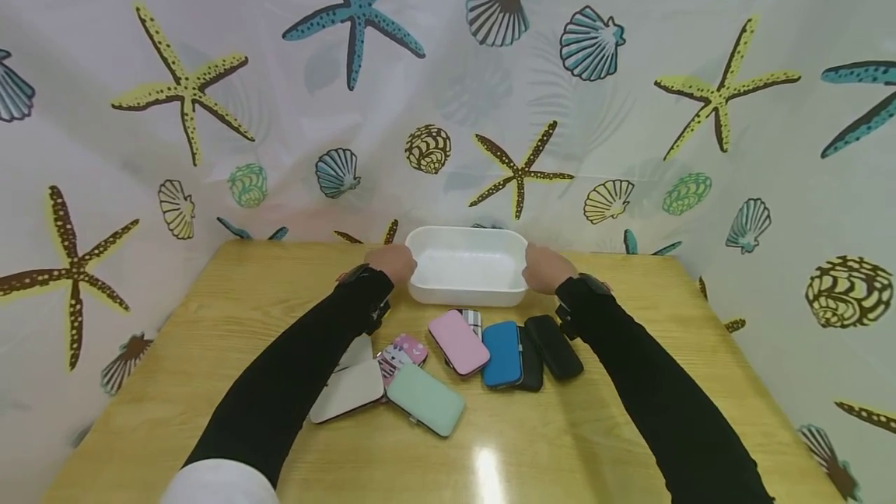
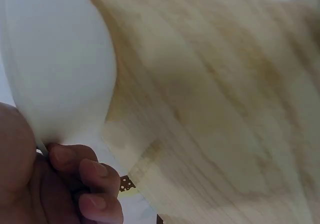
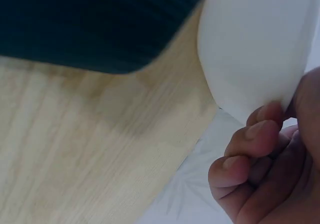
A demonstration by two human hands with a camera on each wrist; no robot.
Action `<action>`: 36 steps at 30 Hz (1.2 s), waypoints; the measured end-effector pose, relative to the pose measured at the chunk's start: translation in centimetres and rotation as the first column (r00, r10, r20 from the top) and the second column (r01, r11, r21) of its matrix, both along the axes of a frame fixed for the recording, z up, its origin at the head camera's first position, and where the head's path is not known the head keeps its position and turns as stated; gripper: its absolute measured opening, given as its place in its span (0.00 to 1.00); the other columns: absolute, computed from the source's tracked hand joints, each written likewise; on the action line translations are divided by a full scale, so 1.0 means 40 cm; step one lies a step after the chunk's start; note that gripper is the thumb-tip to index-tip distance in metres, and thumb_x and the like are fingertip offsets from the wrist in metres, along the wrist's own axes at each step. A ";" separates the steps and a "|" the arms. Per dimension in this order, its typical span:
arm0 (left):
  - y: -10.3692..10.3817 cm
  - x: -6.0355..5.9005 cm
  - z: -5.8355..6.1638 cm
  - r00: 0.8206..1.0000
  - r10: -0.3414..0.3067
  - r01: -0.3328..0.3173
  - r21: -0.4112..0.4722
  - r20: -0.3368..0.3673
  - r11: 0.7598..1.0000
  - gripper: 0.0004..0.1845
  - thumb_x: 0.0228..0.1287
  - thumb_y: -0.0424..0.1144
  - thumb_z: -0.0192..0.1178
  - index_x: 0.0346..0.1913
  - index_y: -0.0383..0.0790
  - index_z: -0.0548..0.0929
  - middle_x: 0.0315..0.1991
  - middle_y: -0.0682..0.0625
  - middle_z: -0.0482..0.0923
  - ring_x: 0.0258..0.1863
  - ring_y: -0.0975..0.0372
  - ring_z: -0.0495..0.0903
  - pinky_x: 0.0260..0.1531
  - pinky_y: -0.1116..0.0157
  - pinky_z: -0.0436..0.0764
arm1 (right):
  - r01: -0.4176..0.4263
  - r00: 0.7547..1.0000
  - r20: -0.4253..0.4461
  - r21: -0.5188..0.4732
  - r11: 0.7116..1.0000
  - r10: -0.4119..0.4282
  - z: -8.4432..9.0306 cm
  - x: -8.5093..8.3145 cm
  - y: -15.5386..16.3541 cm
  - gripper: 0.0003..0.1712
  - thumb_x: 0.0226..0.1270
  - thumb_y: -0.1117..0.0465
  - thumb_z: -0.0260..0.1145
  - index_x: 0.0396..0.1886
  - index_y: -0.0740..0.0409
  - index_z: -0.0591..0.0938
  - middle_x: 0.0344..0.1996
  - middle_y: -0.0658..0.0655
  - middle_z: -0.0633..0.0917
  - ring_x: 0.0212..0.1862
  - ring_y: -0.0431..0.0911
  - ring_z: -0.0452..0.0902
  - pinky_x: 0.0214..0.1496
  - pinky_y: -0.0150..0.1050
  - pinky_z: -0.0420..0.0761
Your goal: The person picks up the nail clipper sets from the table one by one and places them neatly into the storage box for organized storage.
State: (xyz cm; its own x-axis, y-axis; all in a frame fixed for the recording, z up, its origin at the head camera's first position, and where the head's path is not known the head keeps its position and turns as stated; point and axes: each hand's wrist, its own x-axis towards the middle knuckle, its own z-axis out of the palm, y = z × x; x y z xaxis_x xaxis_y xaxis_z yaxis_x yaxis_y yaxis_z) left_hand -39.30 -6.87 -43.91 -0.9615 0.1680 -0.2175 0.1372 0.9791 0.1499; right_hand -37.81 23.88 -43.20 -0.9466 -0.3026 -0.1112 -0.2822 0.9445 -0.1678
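A white plastic bin with rounded corners is at the far side of the wooden table, with nothing visible inside it. My left hand grips its left rim; in the left wrist view the curled fingers are under the edge. At the opposite end my right hand pinches the right rim, thumb above and fingers below, as the right wrist view shows. Nearer to me lie several flat cases, among them a pink case, a blue case and a mint green case.
Black cases lie beside the blue one, near my right forearm. White cases and a patterned pink case lie by my left forearm. Behind the wooden table hangs a curtain printed with shells and starfish.
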 end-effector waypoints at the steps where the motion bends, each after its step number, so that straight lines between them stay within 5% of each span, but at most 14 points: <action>1: -0.002 0.002 -0.007 1.000 -0.003 0.003 0.006 0.009 1.000 0.18 0.78 0.44 0.47 0.48 0.38 0.86 0.35 0.48 0.79 0.33 0.55 0.76 0.43 0.52 0.79 | -0.002 1.000 -0.003 0.017 1.000 0.002 -0.002 0.006 -0.001 0.23 0.72 0.66 0.53 0.60 0.80 0.69 0.42 0.70 0.82 0.35 0.54 0.76 0.40 0.45 0.76; 14: -0.021 0.058 -0.032 0.998 -0.070 0.070 0.000 0.006 0.998 0.15 0.76 0.41 0.48 0.39 0.39 0.84 0.30 0.49 0.76 0.28 0.57 0.75 0.25 0.61 0.71 | -0.007 1.000 0.009 0.051 0.999 0.006 0.001 0.079 0.000 0.33 0.73 0.65 0.52 0.70 0.82 0.59 0.43 0.72 0.84 0.32 0.52 0.78 0.34 0.43 0.76; 19: -0.026 0.083 -0.044 0.998 -0.056 0.056 0.010 -0.013 0.998 0.14 0.75 0.41 0.49 0.38 0.40 0.84 0.29 0.48 0.76 0.29 0.57 0.76 0.26 0.61 0.73 | -0.004 1.000 0.009 0.005 1.000 0.004 0.000 0.107 -0.001 0.33 0.73 0.65 0.52 0.70 0.83 0.58 0.37 0.69 0.84 0.29 0.50 0.77 0.31 0.42 0.76; 24: -0.022 0.114 -0.036 0.998 -0.060 0.060 0.008 -0.026 0.998 0.16 0.75 0.42 0.48 0.35 0.40 0.83 0.28 0.48 0.75 0.28 0.57 0.76 0.27 0.58 0.76 | 0.017 1.000 0.000 -0.013 1.000 -0.017 -0.004 0.129 -0.002 0.33 0.73 0.65 0.53 0.70 0.81 0.60 0.42 0.71 0.84 0.31 0.50 0.78 0.35 0.44 0.78; 30: -0.018 0.106 -0.020 0.999 -0.016 0.015 -0.020 -0.052 1.000 0.18 0.75 0.46 0.48 0.35 0.40 0.83 0.25 0.49 0.74 0.27 0.56 0.76 0.27 0.59 0.72 | 0.036 0.999 -0.011 -0.035 0.999 -0.036 -0.003 0.135 -0.005 0.31 0.73 0.64 0.53 0.70 0.79 0.61 0.43 0.70 0.83 0.32 0.51 0.78 0.35 0.44 0.78; 36: -0.006 0.105 -0.004 0.996 0.036 -0.033 0.044 -0.082 0.999 0.15 0.73 0.43 0.51 0.39 0.38 0.84 0.29 0.48 0.77 0.30 0.55 0.78 0.30 0.59 0.76 | 0.035 0.999 -0.002 -0.054 0.998 -0.036 0.004 0.144 -0.009 0.32 0.73 0.64 0.53 0.70 0.79 0.61 0.42 0.70 0.84 0.30 0.50 0.77 0.33 0.43 0.76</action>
